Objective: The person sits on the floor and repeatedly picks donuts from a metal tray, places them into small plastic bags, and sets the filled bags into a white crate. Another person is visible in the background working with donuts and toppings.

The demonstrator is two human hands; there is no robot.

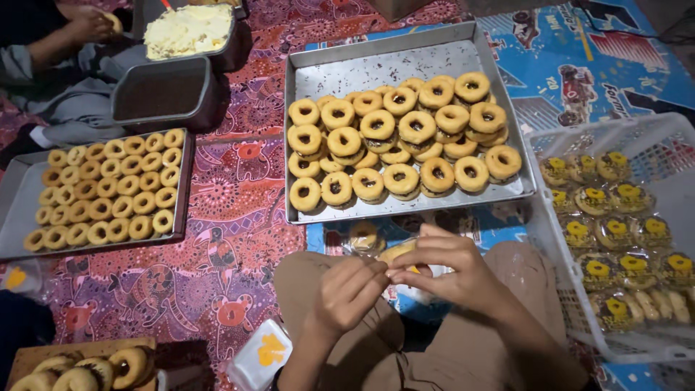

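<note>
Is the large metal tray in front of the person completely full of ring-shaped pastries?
No, the large metal tray has bare metal along its far part; the ring-shaped pastries fill only the near part.

A patterned red floor mat [239,217] and a blue one [579,65] carry two metal trays [376,72] [18,188] of ring pastries, two dark tins [163,94], and a white basket [651,145] of wrapped pastries.

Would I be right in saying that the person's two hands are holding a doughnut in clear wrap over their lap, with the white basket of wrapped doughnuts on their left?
Not quite: the head view shows the white basket on their right. The left hand and right hand do hold the wrapped doughnut over the lap.
</note>
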